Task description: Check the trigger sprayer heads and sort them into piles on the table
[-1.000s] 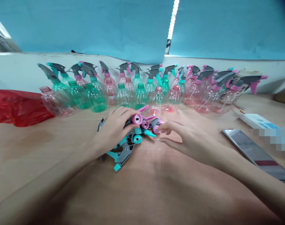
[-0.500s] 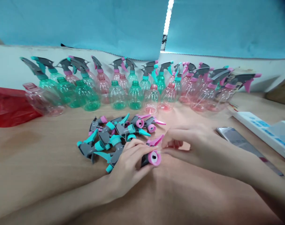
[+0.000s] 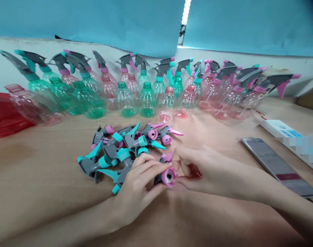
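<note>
Grey-pink spray head [image 3: 166, 173] sideways, cap forward

I see a wooden tabletop [image 3: 30, 199] near me. Far side: white wall [image 3: 249, 59] w/ blue sheets [image 3: 94, 20] above, bright light strip [image 3: 186, 8] btwn them.

Nothing could be read: no text, label, brand or number. The phone [image 3: 277, 166] lay on the tabletop [image 3: 43, 171] with its screen up, showing faint lines and a dark red band. These were too blurred to make out as letters. The white strip [image 3: 278, 127] beside it carried small blue marks that were too small to read, and its far end was pixelated. The trigger head [image 3: 167, 175], gripped between the left hand [image 3: 138, 185] and the right hand [image 3: 197, 169], was too blurred to tell whether it bore any marking.
</note>
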{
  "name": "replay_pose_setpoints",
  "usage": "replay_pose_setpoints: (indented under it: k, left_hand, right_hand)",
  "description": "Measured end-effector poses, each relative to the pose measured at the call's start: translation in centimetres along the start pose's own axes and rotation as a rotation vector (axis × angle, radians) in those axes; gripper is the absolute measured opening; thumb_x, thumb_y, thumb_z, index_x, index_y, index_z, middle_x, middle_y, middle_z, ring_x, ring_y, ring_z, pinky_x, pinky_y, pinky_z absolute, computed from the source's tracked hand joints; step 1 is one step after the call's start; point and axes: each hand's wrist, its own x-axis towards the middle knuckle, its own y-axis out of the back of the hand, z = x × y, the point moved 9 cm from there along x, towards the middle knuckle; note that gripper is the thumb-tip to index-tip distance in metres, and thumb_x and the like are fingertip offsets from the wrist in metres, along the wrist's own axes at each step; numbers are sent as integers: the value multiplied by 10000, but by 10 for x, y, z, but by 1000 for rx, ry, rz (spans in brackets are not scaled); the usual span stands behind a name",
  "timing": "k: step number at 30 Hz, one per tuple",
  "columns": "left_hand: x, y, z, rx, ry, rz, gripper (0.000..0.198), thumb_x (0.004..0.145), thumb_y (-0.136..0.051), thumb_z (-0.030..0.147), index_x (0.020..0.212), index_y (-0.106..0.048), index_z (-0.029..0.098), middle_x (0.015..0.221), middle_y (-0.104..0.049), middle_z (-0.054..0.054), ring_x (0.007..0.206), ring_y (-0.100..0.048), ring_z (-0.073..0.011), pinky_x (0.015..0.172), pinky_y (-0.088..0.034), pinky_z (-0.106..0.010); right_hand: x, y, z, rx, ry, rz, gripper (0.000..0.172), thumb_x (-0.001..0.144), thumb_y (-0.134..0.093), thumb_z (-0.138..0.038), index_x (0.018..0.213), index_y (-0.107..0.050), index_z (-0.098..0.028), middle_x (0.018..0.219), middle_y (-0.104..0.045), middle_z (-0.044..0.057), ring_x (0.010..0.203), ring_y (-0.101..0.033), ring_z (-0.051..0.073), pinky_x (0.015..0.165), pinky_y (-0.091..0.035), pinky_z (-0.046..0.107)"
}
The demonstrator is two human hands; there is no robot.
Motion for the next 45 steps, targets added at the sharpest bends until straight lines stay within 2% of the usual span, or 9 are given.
replay_pose_setpoints:
  k: [9, 13, 16, 20, 24, 29, 34, 37, 45]
  left_hand:
    - [0, -4, -3, -53, 14, -62, 117, 859, -615, 185, 972, -643, 172, 875, -667, -55, 866, -529, -198, 744, -500, -324]
    - [1, -3, -1, -21, -15, -54, 124, 886, -578, 195, 992, -635, 167, 858, -665, -61, 853, -533, -197, 720, -510, -325]
    - [2, -3, 0, -3, -20, -53, 102, 894, -568, 208, 958, -632, 161, 831, -653, -61, 813, -522, -190, 692, -510, -318]
    - [1, -4, 0, 13, -19, -66, 100, 907, -549, 211, 968, -609, 159, 827, -631, -55, 792, -492, -185, 687, -488, -312]
    - [-2, -5, 0, 7, -38, -78, 105, 910, -538, 189, 993, -597, 163, 839, -621, -51, 781, -473, -183, 689, -460, -310]
    - [-4, -7, -4, 6, 2, -102, 123, 905, -540, 161, 1009, -604, 181, 866, -618, -48, 793, -459, -187, 704, -451, -316]
    - [-4, -11, -7, -3, 43, -138, 94, 883, -560, 115, 918, -618, 180, 861, -611, -39, 797, -450, -183, 709, -450, -305]
    - [-4, -13, -13, -4, 99, -154, 154, 867, -543, 56, 869, -626, 186, 864, -594, -33, 818, -447, -183, 720, -451, -304]
    - [-4, -10, -12, 30, 70, -123, 266, 880, -560, 83, 1139, -578, 140, 910, -598, -54, 851, -437, -187, 740, -445, -304]
  right_hand:
    - [1, -7, 2, 72, 27, 49, 320, 779, -600, -202, 649, -308, -208, 748, -548, -57, 579, -409, 63, 510, -303, 211]
    - [3, -9, 2, 161, 11, 59, 246, 768, -592, -170, 665, -372, -211, 699, -534, -51, 581, -434, 72, 513, -325, 205]
    - [5, -17, 8, 320, -66, 33, 188, 740, -585, -135, 706, -418, -215, 577, -461, -79, 524, -427, 72, 469, -315, 191]
    - [4, -34, 17, 618, -186, -5, 209, 726, -548, -93, 728, -385, -223, 540, -442, -104, 451, -425, 57, 419, -309, 169]
    - [4, -39, 17, 696, -177, 37, 256, 668, -514, -15, 724, -376, -222, 569, -430, -105, 459, -406, 49, 423, -322, 162]
    - [5, -32, 16, 576, -171, 141, 230, 702, -526, -94, 668, -340, -223, 591, -422, -83, 488, -380, 59, 419, -298, 175]
    - [1, -28, 13, 397, -144, 196, 250, 612, -491, -40, 667, -329, -223, 582, -429, -95, 463, -344, 47, 427, -270, 177]
    - [0, -30, 10, 303, -104, 208, 250, 583, -465, -36, 699, -351, -226, 585, -416, -99, 465, -321, 51, 437, -263, 185]
    - [4, -31, 30, 195, -280, 197, 198, 653, -549, -194, 746, -381, -243, 564, -480, -109, 440, -400, 63, 429, -295, 189]
